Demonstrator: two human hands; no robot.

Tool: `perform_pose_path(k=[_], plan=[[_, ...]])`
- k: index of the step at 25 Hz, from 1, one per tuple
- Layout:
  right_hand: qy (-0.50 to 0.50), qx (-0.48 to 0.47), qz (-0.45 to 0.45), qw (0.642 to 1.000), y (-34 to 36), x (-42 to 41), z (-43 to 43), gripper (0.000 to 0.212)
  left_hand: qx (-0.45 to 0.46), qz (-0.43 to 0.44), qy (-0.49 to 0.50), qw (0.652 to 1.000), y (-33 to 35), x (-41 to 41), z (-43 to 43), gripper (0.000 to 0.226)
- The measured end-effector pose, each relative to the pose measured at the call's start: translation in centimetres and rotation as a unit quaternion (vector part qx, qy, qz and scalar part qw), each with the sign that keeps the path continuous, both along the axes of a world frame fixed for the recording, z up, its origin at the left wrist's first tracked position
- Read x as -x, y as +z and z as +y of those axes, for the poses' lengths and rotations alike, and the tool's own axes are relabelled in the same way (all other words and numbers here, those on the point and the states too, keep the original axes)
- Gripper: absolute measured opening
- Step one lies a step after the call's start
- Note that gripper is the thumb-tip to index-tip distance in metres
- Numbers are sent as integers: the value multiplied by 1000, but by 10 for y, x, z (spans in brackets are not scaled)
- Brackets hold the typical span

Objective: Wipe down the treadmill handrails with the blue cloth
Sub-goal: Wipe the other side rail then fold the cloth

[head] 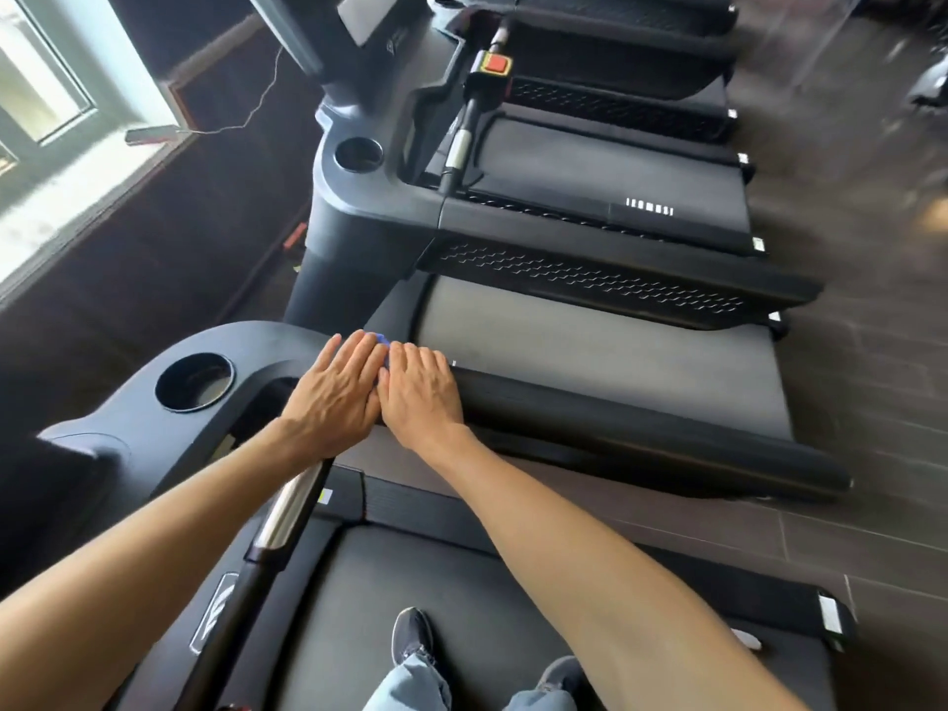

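I stand on a black treadmill, and its side handrail (641, 438) runs away to the right from the console. Both hands lie side by side on the near end of that rail. My left hand (336, 395) and my right hand (420, 392) press down with fingers straight and close together. The blue cloth (382, 342) is almost wholly hidden under them; only a small blue edge shows between the fingertips. A centre grip bar (287, 510) with a silver sensor plate passes under my left wrist.
The console has a round cup holder (194, 382) left of my hands. A second treadmill (590, 161) with its own cup holder and a red stop button (495, 64) stands beyond. A window (46, 94) is at far left, tiled floor (872, 351) at right. My shoes (413, 636) rest on the belt.
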State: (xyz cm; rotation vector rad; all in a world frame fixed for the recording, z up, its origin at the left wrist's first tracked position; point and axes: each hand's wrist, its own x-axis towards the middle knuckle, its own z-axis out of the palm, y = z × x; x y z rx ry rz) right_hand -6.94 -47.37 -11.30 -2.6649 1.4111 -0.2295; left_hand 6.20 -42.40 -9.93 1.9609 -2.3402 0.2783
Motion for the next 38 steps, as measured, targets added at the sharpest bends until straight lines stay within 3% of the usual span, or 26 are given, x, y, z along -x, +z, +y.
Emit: perform_pose_path(k=[6,17,23,30,38], plan=[[-25,20,-31,999,2,110,-1,43,-10,44,-27,999,-6,103,-15,40],[-153,63,-13,986,-2,394,-8,42,-39,15,-153,987,-13,382,-56,51],[-216,87,9,972,-11,475,-8,46,-33,27,-191,981,-13,466,-69,50],[-245,72,25,967,-12,438,-5,53,-32,40,-203,978,-21,427,-67,55],[-141,59,5,988,-5,232,4,46,-8,51,-133,990,-30,213,-38,54]])
